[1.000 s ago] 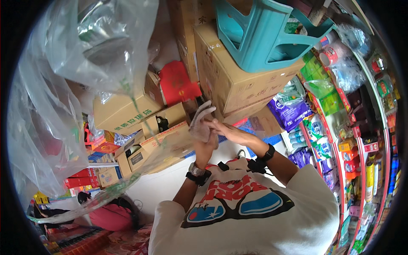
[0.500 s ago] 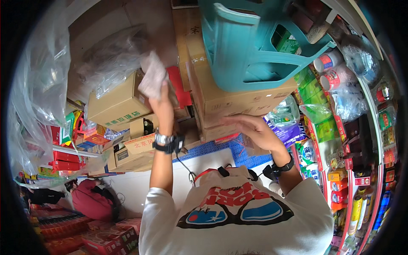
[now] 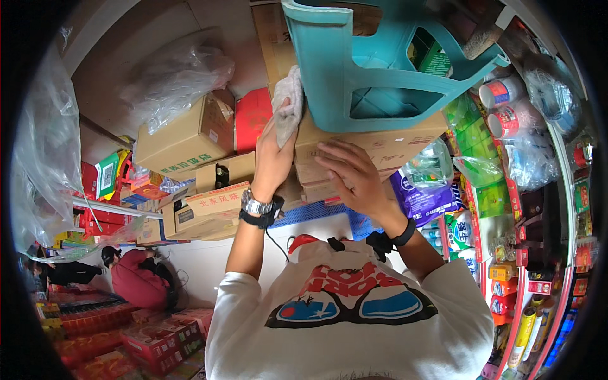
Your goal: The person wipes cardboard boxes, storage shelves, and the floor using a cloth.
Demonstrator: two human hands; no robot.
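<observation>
My left hand is closed around a pale, crumpled cloth. It holds the cloth against the left side of a large brown cardboard box, close to a teal plastic stool that rests on that box. With its fingers spread, my right hand lies against the box's front and appears to touch it. Both wrists wear dark bands, and the left one also has a metal watch.
Left stand a carton topped with clear plastic, a red box and an open carton with bottles. Packed shelves line the right. A purple package sits by my right wrist. A crouching person is at lower left.
My left hand has carried the cloth rightward, from above the left carton to the large box's side. My right hand has shifted left and up onto the box's front.
</observation>
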